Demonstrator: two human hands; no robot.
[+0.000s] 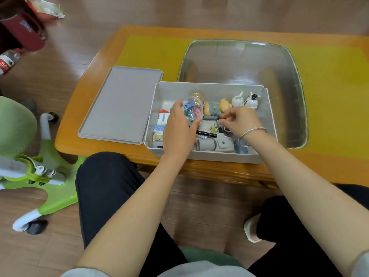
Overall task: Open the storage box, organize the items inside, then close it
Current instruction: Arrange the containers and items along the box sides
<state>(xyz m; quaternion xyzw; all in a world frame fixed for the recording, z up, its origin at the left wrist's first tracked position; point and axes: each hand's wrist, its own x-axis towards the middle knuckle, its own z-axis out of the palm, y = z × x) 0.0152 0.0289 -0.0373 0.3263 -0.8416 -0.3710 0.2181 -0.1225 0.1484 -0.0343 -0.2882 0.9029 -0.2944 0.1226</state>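
The white storage box [207, 156] stands open at the table's near edge, its grey lid [121, 104] lying flat to its left. My left hand [177, 126] grips a clear round jar of coloured binder clips [192, 109] over the box's left half. My right hand [239, 120] reaches into the middle with its fingers pinched over a yellow binder clip [213, 127]; what they pinch is hidden. Inside lie a doll figurine [216, 107], two small white animal figures [245, 99], a black pen [206, 133], small cards and grey cases.
A large metal tray [295, 80] lies behind and right of the box on the yellow mat [151, 52] of the wooden table [79, 120]. A green chair base [50, 188] stands on the floor at left. A plastic bottle [8, 60] lies at far left.
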